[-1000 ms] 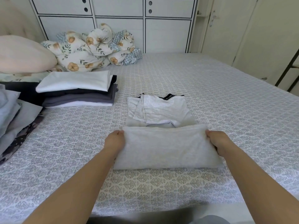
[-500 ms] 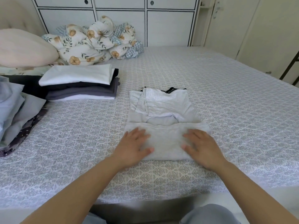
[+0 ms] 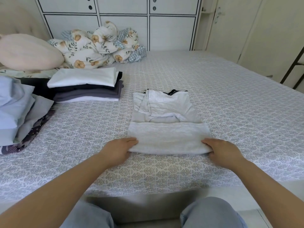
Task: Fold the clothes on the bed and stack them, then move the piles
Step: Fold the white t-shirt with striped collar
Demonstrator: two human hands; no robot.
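Hands (image 3: 117,149) (image 3: 224,151) grip grey shirt (image 3: 167,139); folded stack (image 3: 87,87) beside; duvet (image 3: 98,45) behind.

Left hand (image 3: 117,149), right hand (image 3: 224,151) gripping

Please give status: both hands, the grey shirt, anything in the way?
Left hand and right hand each grip a near corner of the grey shirt. Shirt half folded on the bed. Folded pile lies apart, far left; nothing blocks.

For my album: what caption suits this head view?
Both hands, left and right, grip the near fold of a grey shirt on the bed.
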